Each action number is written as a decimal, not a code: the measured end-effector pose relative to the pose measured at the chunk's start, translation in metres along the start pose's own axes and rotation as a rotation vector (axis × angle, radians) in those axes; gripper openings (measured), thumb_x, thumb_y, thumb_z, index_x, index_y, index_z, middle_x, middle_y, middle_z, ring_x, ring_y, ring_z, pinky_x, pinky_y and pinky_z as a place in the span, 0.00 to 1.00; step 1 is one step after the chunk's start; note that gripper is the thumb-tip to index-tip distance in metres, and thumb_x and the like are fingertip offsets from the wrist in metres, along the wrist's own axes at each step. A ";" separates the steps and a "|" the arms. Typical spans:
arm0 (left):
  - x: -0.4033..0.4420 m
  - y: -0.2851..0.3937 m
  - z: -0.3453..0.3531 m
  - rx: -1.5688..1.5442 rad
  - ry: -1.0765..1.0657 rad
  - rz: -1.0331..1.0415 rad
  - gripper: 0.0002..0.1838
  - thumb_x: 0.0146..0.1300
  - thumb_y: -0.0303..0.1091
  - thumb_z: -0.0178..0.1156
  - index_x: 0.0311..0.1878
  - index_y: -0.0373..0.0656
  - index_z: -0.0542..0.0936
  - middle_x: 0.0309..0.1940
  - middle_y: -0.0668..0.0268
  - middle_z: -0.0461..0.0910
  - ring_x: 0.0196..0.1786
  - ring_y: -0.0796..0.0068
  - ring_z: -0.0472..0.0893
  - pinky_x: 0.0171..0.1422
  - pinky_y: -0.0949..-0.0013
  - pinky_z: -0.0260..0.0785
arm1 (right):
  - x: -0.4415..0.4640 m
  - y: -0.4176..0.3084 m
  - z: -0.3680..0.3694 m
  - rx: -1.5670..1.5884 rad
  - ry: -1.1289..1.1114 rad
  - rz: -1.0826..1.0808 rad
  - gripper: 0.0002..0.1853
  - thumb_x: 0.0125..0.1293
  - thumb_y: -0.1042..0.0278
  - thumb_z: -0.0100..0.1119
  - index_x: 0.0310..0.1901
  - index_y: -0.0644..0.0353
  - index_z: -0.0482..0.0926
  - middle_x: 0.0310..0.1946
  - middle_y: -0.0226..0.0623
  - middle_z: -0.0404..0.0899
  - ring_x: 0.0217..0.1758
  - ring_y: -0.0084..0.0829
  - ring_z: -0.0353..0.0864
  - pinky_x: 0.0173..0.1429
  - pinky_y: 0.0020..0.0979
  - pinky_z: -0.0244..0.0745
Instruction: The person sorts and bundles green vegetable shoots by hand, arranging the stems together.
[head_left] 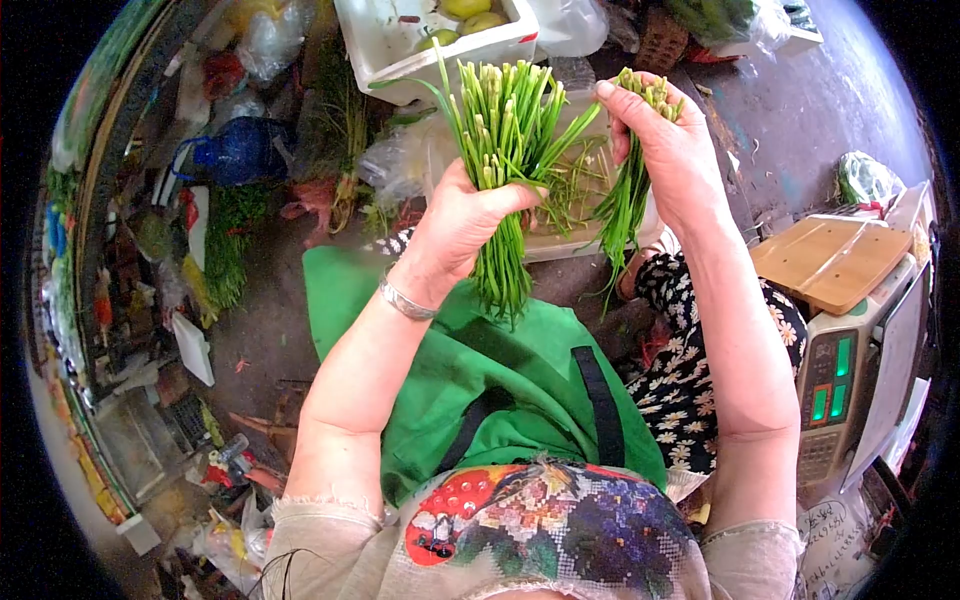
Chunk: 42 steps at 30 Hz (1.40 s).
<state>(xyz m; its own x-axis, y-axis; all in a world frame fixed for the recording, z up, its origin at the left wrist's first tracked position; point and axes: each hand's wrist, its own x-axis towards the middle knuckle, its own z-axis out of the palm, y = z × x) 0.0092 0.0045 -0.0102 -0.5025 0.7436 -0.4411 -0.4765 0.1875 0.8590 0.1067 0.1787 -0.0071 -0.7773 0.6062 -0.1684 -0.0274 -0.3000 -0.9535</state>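
Observation:
My left hand (450,230) is closed around a thick bunch of chives (510,120), held upright above my lap. Pale cut ends point up and away from me, while the darker green lengths hang below the fist. To its right, my right hand (672,150) pinches a smaller bunch of chives (627,200) near the cut ends, its thin leaves drooping. The two bunches are apart at the bottom, with a few stalks of the larger one leaning toward the smaller. Behind them, a shallow plastic tub (575,245) holds loose green stalks (575,185).
Beyond the tub stands a white foam box (375,55) with green round fruits (478,22). A digital scale (835,385) with a wooden board (835,262) sits at my right. A green apron (530,365) covers my lap. Leafy greens (228,250) and a blue container (240,152) lie left.

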 end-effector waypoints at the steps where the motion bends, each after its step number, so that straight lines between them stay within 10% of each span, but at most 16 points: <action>1: 0.000 0.000 0.000 0.001 0.000 0.000 0.19 0.53 0.22 0.65 0.49 0.40 0.75 0.36 0.67 0.80 0.31 0.75 0.79 0.34 0.71 0.75 | 0.000 0.000 0.000 -0.006 0.001 -0.001 0.06 0.63 0.66 0.64 0.33 0.57 0.77 0.20 0.22 0.72 0.22 0.15 0.68 0.28 0.19 0.63; 42: -0.002 -0.006 0.002 0.017 0.000 0.019 0.20 0.53 0.20 0.64 0.51 0.38 0.75 0.39 0.65 0.80 0.36 0.73 0.80 0.38 0.69 0.75 | -0.003 0.002 0.005 -0.044 0.012 0.006 0.08 0.62 0.64 0.63 0.29 0.56 0.77 0.21 0.21 0.71 0.22 0.14 0.66 0.28 0.19 0.61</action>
<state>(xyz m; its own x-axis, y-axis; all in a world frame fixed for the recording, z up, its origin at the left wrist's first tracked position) 0.0143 0.0029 -0.0137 -0.5113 0.7472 -0.4246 -0.4542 0.1845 0.8716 0.1056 0.1725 -0.0074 -0.7697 0.6134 -0.1768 0.0051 -0.2711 -0.9626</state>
